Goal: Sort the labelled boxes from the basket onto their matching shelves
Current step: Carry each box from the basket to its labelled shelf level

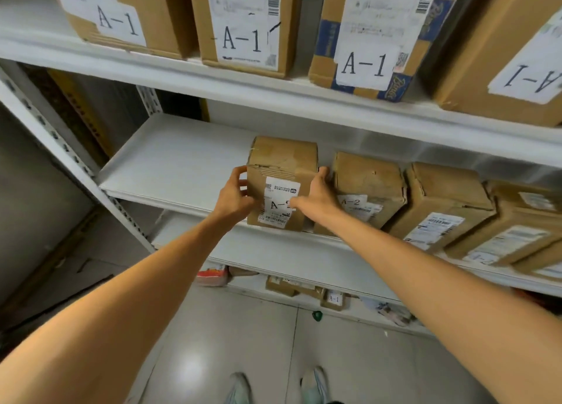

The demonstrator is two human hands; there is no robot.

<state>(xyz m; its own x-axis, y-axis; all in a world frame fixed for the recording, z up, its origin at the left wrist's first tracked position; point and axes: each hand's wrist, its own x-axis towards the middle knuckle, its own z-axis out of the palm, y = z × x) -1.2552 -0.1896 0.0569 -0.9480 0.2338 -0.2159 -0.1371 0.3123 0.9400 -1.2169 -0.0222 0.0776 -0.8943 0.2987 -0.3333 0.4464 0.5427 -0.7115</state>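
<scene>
Well, down by the pale shoes (pixel 240 388) on the tiled floor (pixel 365 358), two bare arms reach up to the middle shelf (pixel 170 163). There the left hand (pixel 234 197) curls its fingers round the left side of the A-2 box (pixel 281 172), and the right hand (pixel 316 194) clasps its right side, thumb across the label. That box stands upright at the shelf's near edge, just left of a second A-2 box (pixel 368 184); farther up, the upper shelf (pixel 213 78) carries a row of A-1 boxes (pixel 243 23).
</scene>
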